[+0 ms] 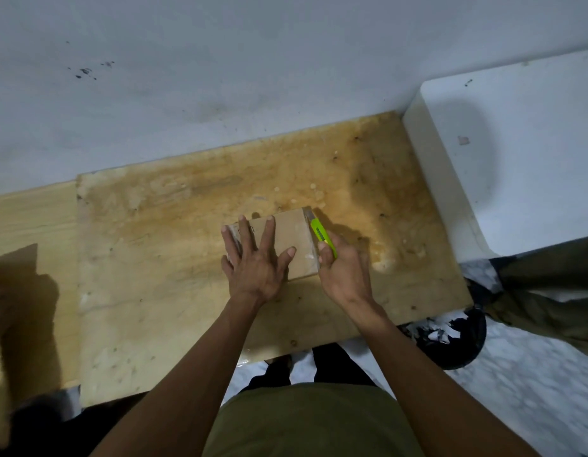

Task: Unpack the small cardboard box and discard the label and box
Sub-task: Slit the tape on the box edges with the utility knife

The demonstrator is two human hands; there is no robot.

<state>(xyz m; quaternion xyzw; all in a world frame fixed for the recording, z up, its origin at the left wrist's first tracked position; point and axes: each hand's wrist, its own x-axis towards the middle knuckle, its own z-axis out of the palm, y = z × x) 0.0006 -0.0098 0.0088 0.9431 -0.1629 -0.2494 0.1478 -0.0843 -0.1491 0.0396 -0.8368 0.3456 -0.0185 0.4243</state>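
A small brown cardboard box (294, 235) lies flat on the stained wooden table (174, 245), a little right of its middle. My left hand (254, 258) rests flat on the box's top, fingers spread, holding it down. My right hand (343, 272) is closed around a lime-green utility knife (322, 234). The knife's tip lies along the box's right edge, near the far corner. Clear tape shows on the box's right side. No label is visible.
A white block-like surface (517, 153) stands at the table's right end against the grey wall (220, 77). Below the right corner sits a dark bin (457, 338) with paper scraps. Another person's hand and a brown cardboard piece (17, 268) are at the far left.
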